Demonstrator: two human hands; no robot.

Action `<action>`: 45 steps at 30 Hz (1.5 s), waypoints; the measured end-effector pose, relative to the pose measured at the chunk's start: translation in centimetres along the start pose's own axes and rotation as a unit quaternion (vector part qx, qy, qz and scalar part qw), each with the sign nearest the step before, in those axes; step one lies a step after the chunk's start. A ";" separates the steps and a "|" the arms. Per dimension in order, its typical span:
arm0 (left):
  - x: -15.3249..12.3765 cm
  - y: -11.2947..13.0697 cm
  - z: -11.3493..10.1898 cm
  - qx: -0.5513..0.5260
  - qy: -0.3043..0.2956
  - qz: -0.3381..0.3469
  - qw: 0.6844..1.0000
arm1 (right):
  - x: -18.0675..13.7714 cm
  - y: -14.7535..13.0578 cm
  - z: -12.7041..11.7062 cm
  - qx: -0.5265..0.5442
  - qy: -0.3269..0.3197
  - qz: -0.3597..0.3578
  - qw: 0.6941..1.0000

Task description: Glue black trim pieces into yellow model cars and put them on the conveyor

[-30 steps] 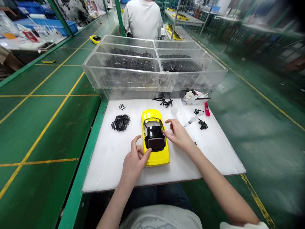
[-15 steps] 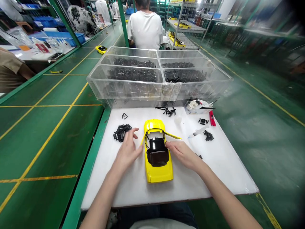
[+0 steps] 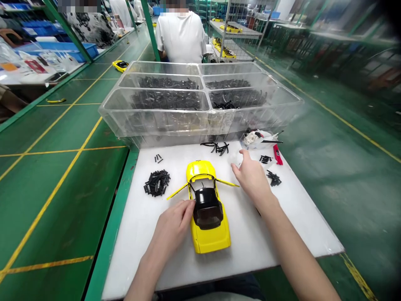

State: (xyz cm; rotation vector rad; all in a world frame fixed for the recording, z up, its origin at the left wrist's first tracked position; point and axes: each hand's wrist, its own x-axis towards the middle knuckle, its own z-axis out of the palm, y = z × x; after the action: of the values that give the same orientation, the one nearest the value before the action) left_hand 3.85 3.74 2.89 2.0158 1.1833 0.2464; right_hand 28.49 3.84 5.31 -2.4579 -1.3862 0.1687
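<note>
At yellow car (image 3: 208, 209), 9 o'clock: L hand (image 3: 175, 217), can't tell grip; R hand (image 3: 252, 173), 2 o'clock, grip apart. I'd guess light, slick; hold body (image 3: 211, 238), not thin doors (image 3: 178, 191).

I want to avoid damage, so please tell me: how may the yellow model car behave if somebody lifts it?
The yellow model car looks rigid and smoothly moulded, so it would probably keep its shape. Its glossy finish may feel slippery. The two open doors stick out thinly; they might swing or snap if caught.
</note>
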 end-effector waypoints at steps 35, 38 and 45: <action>-5.1 -4.7 4.5 0.231 0.102 0.130 0.959 | -2.2 1.4 2.6 0.391 0.090 -0.106 0.910; -5.2 -4.5 4.5 0.232 0.101 0.132 0.958 | -2.1 1.3 3.0 0.380 0.092 -0.107 0.914; -5.2 -4.4 4.4 0.227 0.098 0.123 0.961 | -2.2 1.1 3.3 0.378 0.086 -0.103 0.916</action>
State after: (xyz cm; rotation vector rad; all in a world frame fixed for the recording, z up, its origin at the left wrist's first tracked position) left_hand 0.36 -1.56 -2.14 2.5973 1.1848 0.3260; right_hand 27.36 2.16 1.72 -1.6386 -1.1919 0.3541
